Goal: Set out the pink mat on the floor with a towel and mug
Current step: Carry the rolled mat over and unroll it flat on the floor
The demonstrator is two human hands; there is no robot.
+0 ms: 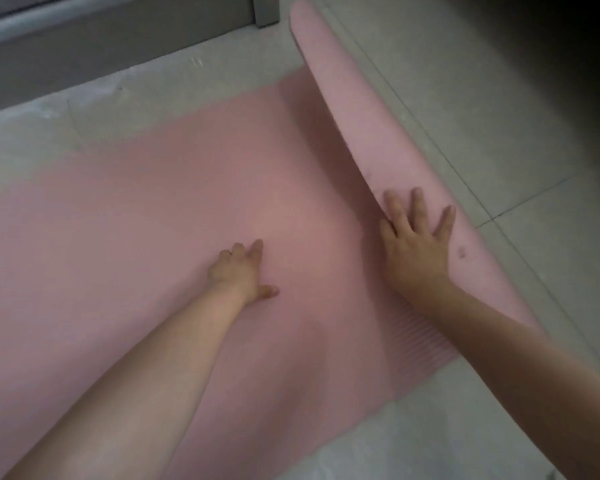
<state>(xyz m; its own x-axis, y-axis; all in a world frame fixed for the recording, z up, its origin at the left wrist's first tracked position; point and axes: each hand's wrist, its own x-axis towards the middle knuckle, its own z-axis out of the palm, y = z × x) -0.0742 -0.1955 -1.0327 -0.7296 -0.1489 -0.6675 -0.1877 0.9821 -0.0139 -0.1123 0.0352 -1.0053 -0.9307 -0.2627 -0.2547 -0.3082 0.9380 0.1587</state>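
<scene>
The pink mat (146, 209) is lying partly unrolled on the tiled floor (499, 140), its flat part spreading toward the left while the remaining roll (354, 98) is sitting along its right end. The right hand (418, 244) is pressing the roll with straight, spread fingers, gripping nothing, and the left hand (241, 271) is resting open on the flat part, fingers slightly bent. With neither hand holding it, the roll is likely wanting to curl back, or run skewed if pushed at this near end only; no towel or mug is showing yet.
</scene>
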